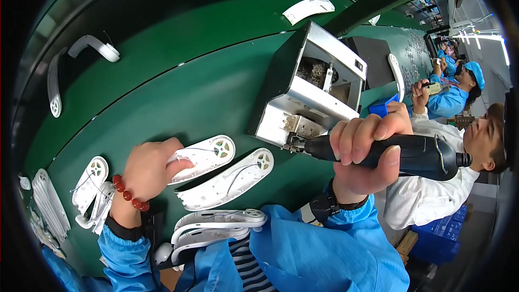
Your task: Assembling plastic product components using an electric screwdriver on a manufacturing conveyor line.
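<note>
My right hand is wrapped round a black electric screwdriver. The tool lies nearly level, with its tip at the front outlet of a metal screw feeder. My left hand, with a red bead bracelet at the wrist, pinches the left end of a white plastic shell. That shell lies open side up on the bench and has a round grille and a thin wire inside. Just nearer to me lies a second white shell of the same kind, with a dark wire along it.
Stacked white shells rest at the bench's near edge, before my body. More shells lie left of my left wrist. Curved white parts lie on the far green strip. A blue bin stands beyond the feeder. Co-workers sit at right.
</note>
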{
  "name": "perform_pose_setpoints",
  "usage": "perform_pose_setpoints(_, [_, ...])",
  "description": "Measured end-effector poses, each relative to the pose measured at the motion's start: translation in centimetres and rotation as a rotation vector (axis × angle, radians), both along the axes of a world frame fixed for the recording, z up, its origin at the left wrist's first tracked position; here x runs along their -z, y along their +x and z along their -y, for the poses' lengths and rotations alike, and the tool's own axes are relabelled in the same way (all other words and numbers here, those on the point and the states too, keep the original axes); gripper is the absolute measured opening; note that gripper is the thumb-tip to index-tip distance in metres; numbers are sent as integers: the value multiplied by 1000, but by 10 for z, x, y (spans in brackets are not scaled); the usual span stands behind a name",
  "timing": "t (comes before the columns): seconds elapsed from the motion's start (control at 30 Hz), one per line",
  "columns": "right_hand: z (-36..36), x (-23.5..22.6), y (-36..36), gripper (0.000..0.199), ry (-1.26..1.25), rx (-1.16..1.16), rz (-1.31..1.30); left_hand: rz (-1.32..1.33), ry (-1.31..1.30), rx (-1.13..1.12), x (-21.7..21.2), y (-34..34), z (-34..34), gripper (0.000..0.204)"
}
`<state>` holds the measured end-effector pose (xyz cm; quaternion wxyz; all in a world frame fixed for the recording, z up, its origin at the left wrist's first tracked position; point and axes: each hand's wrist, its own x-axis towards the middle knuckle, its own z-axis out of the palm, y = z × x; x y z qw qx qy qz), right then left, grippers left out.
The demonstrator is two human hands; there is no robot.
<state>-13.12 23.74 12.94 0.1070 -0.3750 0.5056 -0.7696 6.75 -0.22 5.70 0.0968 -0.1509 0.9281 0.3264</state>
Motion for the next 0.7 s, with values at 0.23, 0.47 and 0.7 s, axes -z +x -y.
perform_pose_setpoints(0.23, [-8,2,7,36,-33,-101,29,-6,-5,5,1,0,1,31])
perform_pose_setpoints(0.47, [-9,11,9,34,-80,-223,-178,-1,9,-4,1,2,1,31])
perform_pose_setpoints(0.7, [-13,10,13,35,-47,-243,-94,-12,-6,2,1,1,1,30])
